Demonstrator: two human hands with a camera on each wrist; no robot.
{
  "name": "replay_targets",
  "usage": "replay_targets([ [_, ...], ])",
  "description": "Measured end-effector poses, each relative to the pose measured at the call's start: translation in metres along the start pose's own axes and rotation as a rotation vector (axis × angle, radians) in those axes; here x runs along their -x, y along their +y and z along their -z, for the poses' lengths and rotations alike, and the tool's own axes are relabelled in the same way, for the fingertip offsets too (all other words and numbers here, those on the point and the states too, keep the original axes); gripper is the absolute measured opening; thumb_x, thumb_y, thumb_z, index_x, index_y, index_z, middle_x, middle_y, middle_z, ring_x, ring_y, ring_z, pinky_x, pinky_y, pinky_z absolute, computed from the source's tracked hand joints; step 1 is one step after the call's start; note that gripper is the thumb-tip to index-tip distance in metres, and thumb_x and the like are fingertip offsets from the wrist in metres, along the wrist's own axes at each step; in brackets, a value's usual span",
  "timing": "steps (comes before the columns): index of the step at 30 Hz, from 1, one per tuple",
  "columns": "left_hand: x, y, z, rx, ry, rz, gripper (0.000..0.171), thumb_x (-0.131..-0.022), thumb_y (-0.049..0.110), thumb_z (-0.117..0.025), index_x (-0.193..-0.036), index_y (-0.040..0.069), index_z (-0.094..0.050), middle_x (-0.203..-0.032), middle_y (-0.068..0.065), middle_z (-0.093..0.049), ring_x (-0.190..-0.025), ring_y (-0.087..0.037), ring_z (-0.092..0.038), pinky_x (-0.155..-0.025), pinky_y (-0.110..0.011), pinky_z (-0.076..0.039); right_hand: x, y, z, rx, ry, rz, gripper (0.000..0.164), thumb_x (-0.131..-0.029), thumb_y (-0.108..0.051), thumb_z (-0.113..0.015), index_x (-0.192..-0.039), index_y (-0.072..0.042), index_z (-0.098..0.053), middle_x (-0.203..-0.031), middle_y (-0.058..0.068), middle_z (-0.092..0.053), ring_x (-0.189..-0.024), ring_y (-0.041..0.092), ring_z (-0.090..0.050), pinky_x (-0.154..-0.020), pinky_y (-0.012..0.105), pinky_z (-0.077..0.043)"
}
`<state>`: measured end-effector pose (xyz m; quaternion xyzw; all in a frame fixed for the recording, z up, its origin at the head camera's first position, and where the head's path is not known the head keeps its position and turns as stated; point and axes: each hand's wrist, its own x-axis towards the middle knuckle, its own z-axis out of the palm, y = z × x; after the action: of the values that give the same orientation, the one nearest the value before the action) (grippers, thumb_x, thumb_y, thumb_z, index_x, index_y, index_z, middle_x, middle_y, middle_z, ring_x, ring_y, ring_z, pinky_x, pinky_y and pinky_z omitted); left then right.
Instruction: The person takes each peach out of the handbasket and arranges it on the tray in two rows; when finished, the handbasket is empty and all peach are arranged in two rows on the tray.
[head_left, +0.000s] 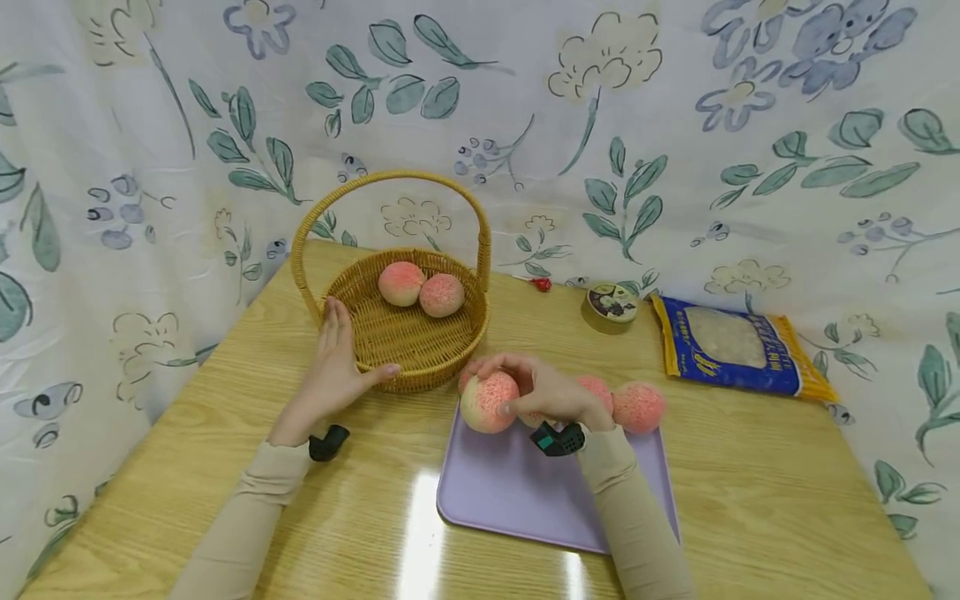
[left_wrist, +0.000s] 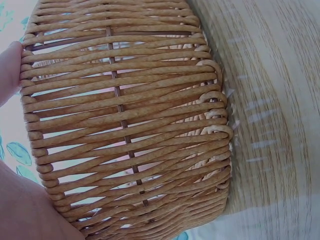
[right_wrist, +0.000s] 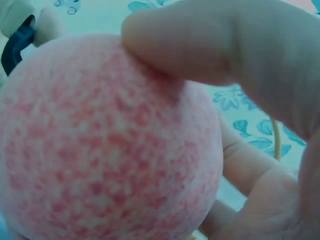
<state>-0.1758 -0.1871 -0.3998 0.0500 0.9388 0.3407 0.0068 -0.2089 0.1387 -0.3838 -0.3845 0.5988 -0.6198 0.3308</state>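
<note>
A round wicker basket with a tall arched handle stands at the back left of the table. Two pink-and-cream peaches lie inside it. My left hand rests against its near left rim, fingers straight and thumb spread along the front; the left wrist view shows the woven side close up. My right hand grips a peach between thumb and fingers over the back left of a lilac tray. This peach fills much of the right wrist view. Other peaches lie along the tray's back edge, partly hidden.
Behind the tray stands a round tin with a patterned lid. A blue and yellow packet lies at the back right. A small red item sits near the floral curtain. The table has a wood-grain top.
</note>
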Motion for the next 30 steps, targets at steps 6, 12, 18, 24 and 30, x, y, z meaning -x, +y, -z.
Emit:
replay_targets([
  [6, 0.003, -0.004, 0.000, 0.007, 0.003, 0.005, 0.129, -0.081, 0.063, -0.066, -0.146, 0.007, 0.031, -0.155, -0.016, 0.034, -0.146, -0.036, 0.024, -0.120, -0.058, 0.002, 0.004, 0.010, -0.018, 0.068, -0.013, 0.014, 0.037, -0.080, 0.008, -0.070, -0.113, 0.001, -0.053, -0.136, 0.026, -0.044, -0.132, 0.027, -0.042, -0.104, 0.028, -0.043],
  [12, 0.004, -0.002, 0.003, -0.004, 0.011, 0.001, 0.129, -0.081, 0.064, -0.065, -0.147, 0.004, 0.029, -0.155, -0.017, 0.034, -0.146, -0.037, 0.023, -0.120, -0.057, 0.002, 0.002, 0.020, -0.034, 0.203, -0.007, -0.137, 0.038, -0.078, 0.002, -0.073, -0.113, 0.000, -0.058, -0.137, 0.018, -0.052, -0.132, 0.019, -0.046, -0.109, 0.028, -0.040],
  [18, 0.003, -0.002, 0.002, -0.019, 0.008, -0.011, 0.129, -0.081, 0.066, -0.063, -0.148, 0.001, 0.026, -0.155, -0.018, 0.032, -0.147, -0.037, 0.021, -0.121, -0.056, 0.002, 0.005, 0.016, -0.035, 0.275, 0.046, -0.237, 0.035, -0.082, -0.006, -0.071, -0.116, -0.011, -0.062, -0.146, 0.006, -0.050, -0.142, 0.022, -0.037, -0.116, 0.040, -0.030],
  [24, 0.001, -0.003, 0.000, -0.031, 0.008, -0.027, 0.128, -0.082, 0.066, -0.062, -0.147, 0.003, 0.028, -0.155, -0.019, 0.031, -0.146, -0.037, 0.022, -0.121, -0.056, 0.002, 0.011, 0.009, -0.033, 0.310, 0.017, -0.237, 0.034, -0.087, -0.004, -0.068, -0.119, -0.015, -0.063, -0.151, 0.007, -0.045, -0.145, 0.020, -0.033, -0.115, 0.045, -0.029],
  [30, 0.001, -0.001, 0.001, -0.035, 0.002, -0.023, 0.129, -0.081, 0.066, -0.063, -0.147, 0.002, 0.028, -0.155, -0.020, 0.031, -0.146, -0.039, 0.021, -0.120, -0.056, 0.002, 0.013, 0.002, -0.029, 0.365, 0.017, -0.186, 0.039, -0.085, 0.002, -0.066, -0.122, -0.007, -0.060, -0.144, 0.014, -0.051, -0.139, 0.027, -0.040, -0.113, 0.046, -0.034],
])
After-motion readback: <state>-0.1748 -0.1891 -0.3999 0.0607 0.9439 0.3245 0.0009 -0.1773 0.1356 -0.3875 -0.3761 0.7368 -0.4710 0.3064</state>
